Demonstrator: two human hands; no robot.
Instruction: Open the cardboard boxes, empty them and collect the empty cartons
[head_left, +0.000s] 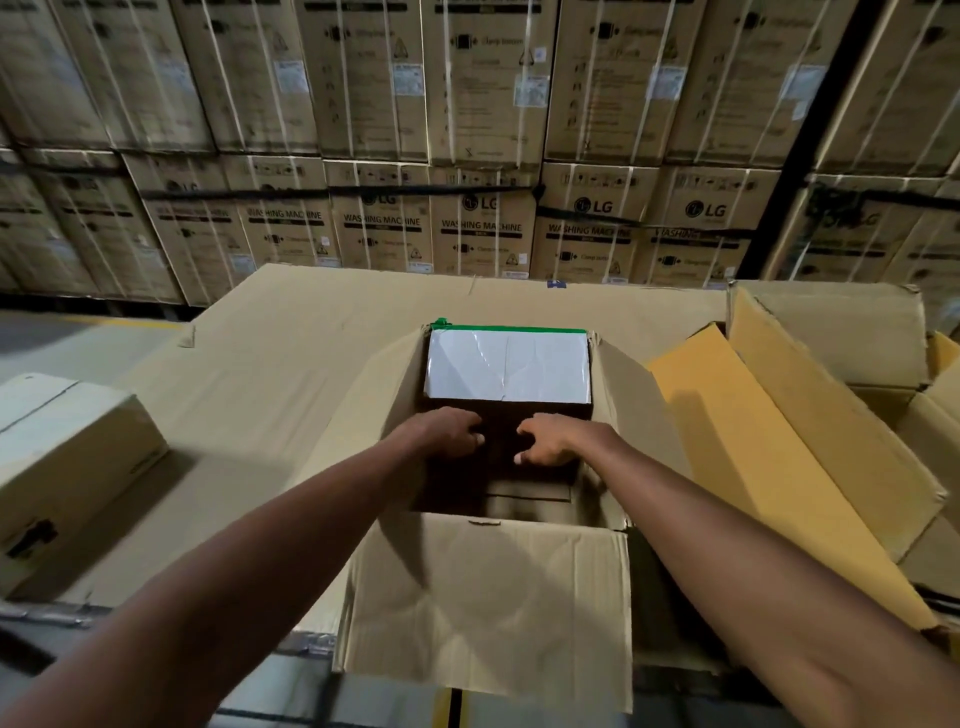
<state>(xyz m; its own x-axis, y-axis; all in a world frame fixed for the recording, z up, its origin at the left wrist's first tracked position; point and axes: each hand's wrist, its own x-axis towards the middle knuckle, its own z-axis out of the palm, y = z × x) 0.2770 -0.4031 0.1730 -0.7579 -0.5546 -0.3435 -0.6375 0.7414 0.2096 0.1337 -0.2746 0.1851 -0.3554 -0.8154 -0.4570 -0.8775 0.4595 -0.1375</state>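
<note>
Fingers (470, 434) of both hands curl down inside the box; whether they grip anything in that dark interior, I cannot tell. Behind, a wall of stacked brown washing-machine cartons (483, 228) rises. A cardboard-covered bench (291, 364) carries the open brown cardboard box (488, 592), near flap hanging toward us, a white packet with a green strip (506, 366) at its far side. Left hand (449, 434) and right hand (550, 441) sit close together.

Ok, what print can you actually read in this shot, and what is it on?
"LG": stacked cartons against the back wall.
"WASHING MACHINE": the same cartons, below the logo.
White stickers and small print on those cartons: too blurred to read.
Open box, white pack inside, closed box at left: no readable text.
</note>
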